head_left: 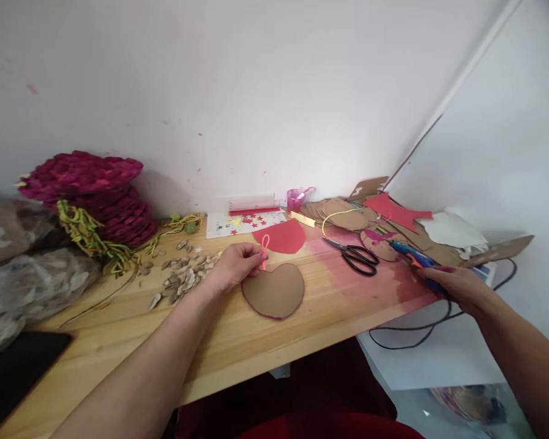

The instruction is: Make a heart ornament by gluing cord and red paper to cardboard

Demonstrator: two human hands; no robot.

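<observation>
At the near left of the bench [238,347], a black flat object [22,372] is lying. Farther in, around the middle, a cardboard heart [274,292] with a purple edge is lying flat. At its top the left hand [238,265] is pinching a pink cord [265,244], thumb and fingertips together in a tight grip, the loop poking out beyond them. Over on the right, the right hand [452,283] is wrapping its grip round a blue glue gun [405,250], whose tip is pointing left; a black cable [399,348] is hanging below. Loose shells [183,280] are lying left of the heart, while black-handled scissors [363,259] are resting between heart and glue gun. Beyond the heart, red paper [283,238] is lying before a white sheet [217,225] dotted with stars [251,221]. To the far right, cardboard pieces [343,213] are lying heaped, a purple cup [296,198] standing just beside them. At the far left, a magenta stack [91,183] is rising before the white wall [210,91].
</observation>
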